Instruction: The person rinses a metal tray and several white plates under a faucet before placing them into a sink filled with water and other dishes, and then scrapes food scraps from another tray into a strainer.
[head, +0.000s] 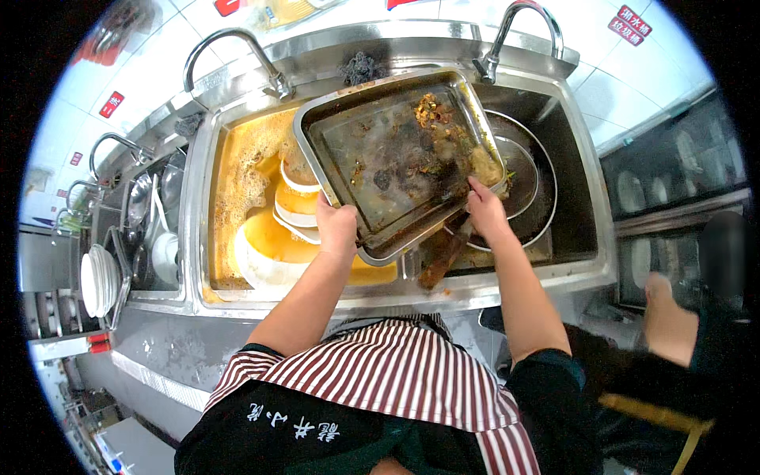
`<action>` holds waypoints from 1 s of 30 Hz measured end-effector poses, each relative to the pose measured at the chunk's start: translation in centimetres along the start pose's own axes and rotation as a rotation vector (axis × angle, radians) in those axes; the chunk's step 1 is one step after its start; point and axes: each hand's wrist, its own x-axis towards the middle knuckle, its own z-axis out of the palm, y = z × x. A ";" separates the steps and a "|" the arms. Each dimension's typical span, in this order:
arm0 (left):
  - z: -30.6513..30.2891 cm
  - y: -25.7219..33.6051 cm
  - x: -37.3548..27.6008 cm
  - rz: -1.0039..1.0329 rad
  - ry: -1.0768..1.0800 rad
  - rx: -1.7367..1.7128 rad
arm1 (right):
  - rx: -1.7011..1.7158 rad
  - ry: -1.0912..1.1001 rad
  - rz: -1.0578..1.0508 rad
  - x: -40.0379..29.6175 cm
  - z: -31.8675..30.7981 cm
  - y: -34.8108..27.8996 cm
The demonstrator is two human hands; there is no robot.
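A rectangular metal tray (368,178) is tilted over a double-basin sink, soiled with dark residue. Food scraps (433,111) cling toward its far right corner, and more lie by the right edge. My left hand (337,225) grips its near left rim. On the right, my right hand (488,212) holds the near right edge. Below that hand is a brown, handle-like object (444,258); whether I hold it too is unclear. Under the tray's left side, white bowls (297,205) and a large white dish (261,252) sit in murky orange water (237,172).
The right basin (573,178) holds a large round pan (549,160). Two curved faucets (228,35) (528,9) rise behind, with a dark scouring pad (361,68) between them. White plates (98,280) stand at left. Another person's hand (671,320) is at right, beside a rack (683,219).
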 end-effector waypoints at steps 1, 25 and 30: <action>1.4 0.0 -0.1 0.000 0.042 0.041 | 0.100 0.010 -0.243 0.3 0.8 0.9; 12.9 -2.2 -3.0 0.536 -0.204 0.672 | 0.980 0.294 0.063 13.4 0.4 8.6; 11.3 -2.0 -2.9 0.572 -0.081 0.675 | 1.257 0.083 0.094 7.8 -1.5 4.1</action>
